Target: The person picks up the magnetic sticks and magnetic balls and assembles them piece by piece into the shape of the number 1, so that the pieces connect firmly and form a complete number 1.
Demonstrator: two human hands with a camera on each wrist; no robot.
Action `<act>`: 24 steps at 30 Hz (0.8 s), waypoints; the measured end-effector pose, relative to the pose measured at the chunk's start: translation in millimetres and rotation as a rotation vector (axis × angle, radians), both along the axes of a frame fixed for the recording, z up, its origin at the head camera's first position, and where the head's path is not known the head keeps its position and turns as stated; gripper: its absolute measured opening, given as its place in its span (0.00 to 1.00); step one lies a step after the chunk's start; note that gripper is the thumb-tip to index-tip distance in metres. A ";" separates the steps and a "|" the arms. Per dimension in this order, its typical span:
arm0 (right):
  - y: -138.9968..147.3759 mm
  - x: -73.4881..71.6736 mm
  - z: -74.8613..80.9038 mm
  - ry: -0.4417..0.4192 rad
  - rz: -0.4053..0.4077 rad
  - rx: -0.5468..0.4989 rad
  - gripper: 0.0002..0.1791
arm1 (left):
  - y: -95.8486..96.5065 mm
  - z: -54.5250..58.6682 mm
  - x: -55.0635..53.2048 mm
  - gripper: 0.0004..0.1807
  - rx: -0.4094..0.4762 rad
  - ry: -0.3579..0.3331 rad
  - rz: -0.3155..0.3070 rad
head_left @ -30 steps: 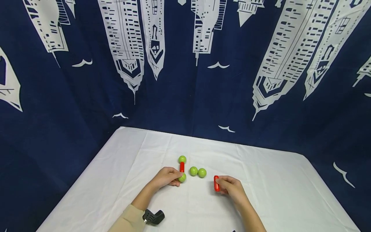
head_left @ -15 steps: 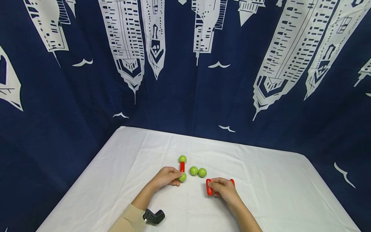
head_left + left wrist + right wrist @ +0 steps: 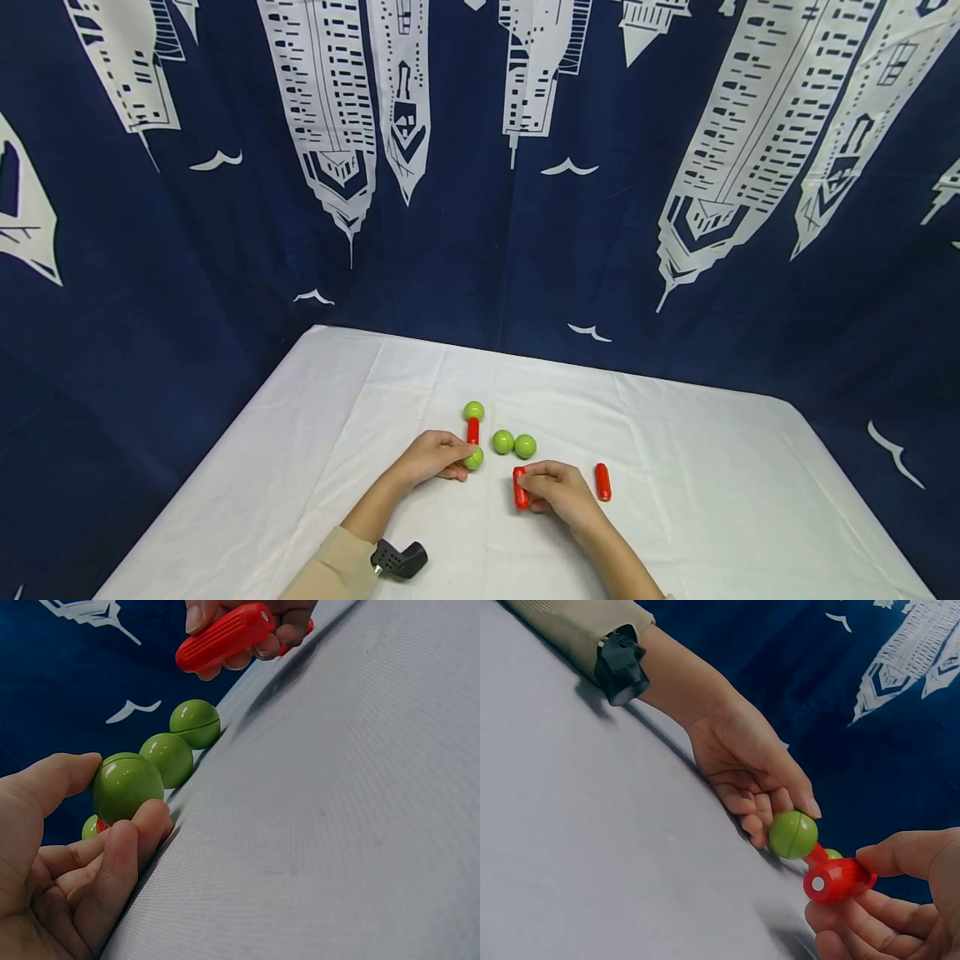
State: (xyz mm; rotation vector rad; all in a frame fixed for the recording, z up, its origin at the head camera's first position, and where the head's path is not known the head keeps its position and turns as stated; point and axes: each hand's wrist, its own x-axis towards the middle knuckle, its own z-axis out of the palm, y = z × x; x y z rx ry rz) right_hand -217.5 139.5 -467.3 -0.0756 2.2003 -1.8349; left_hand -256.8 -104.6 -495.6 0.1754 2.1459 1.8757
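Observation:
My left hand [image 3: 431, 457] pinches a green ball [image 3: 127, 789] between thumb and fingers. A short red rod [image 3: 472, 431] runs from that ball to another green ball [image 3: 474, 410] farther back, in one line. To the right, my right hand [image 3: 558, 492] holds a second red rod [image 3: 844, 879] between thumb and fingertips. Its near end shows a pale round spot in the right wrist view. In the left wrist view this rod [image 3: 225, 637] is ridged along its side and apart from the balls.
Two green balls [image 3: 503, 442] sit side by side between the hands, slightly farther back. Another red rod [image 3: 603, 482] lies on the white cloth right of my right hand. A black camera mount [image 3: 399, 559] is strapped at the left sleeve. Behind the table hangs a dark blue printed curtain [image 3: 450, 275].
My right hand has moved left with its red rod, closer to my left hand. The red rod lying at the right is now uncovered. The left hand stays in place.

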 end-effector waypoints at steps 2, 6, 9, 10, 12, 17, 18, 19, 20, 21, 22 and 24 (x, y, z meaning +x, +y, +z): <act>-2.5 1.0 -0.3 -0.004 0.015 -0.008 0.13 | -0.1 0.3 0.2 0.17 0.000 0.002 -0.001; -7.9 2.6 -0.7 -0.006 0.049 -0.032 0.14 | -0.1 0.3 0.4 0.17 0.001 0.003 -0.005; -11.9 3.4 -0.5 -0.011 0.063 -0.042 0.15 | -0.1 0.4 0.5 0.17 0.003 0.001 -0.006; -13.1 3.5 -0.5 -0.012 0.066 -0.042 0.15 | -0.2 0.6 0.6 0.18 0.003 0.000 -0.006; -15.4 3.2 -0.9 -0.012 0.069 -0.042 0.15 | -0.2 0.8 0.7 0.18 0.006 0.000 -0.007; -21.2 1.3 -3.3 -0.007 0.080 -0.051 0.16 | -0.1 1.6 1.3 0.18 0.006 -0.001 -0.006; -22.4 1.1 -3.7 -0.008 0.082 -0.055 0.16 | -0.1 1.9 1.4 0.18 0.005 -0.001 -0.005; -23.6 0.9 -4.1 -0.011 0.086 -0.061 0.16 | -0.1 2.1 1.5 0.18 0.004 0.000 -0.005; -24.8 0.9 -4.3 -0.014 0.088 -0.067 0.16 | -0.1 2.2 1.6 0.17 0.003 0.000 -0.004; -26.0 1.1 -4.3 -0.018 0.090 -0.072 0.15 | -0.1 2.2 1.6 0.17 0.003 0.000 -0.004; -27.1 1.3 -4.2 -0.019 0.094 -0.078 0.15 | -0.1 2.2 1.7 0.17 0.003 -0.001 -0.004; -29.4 2.2 -3.6 -0.021 0.102 -0.088 0.15 | 0.1 2.1 1.7 0.17 0.004 -0.001 -0.003</act>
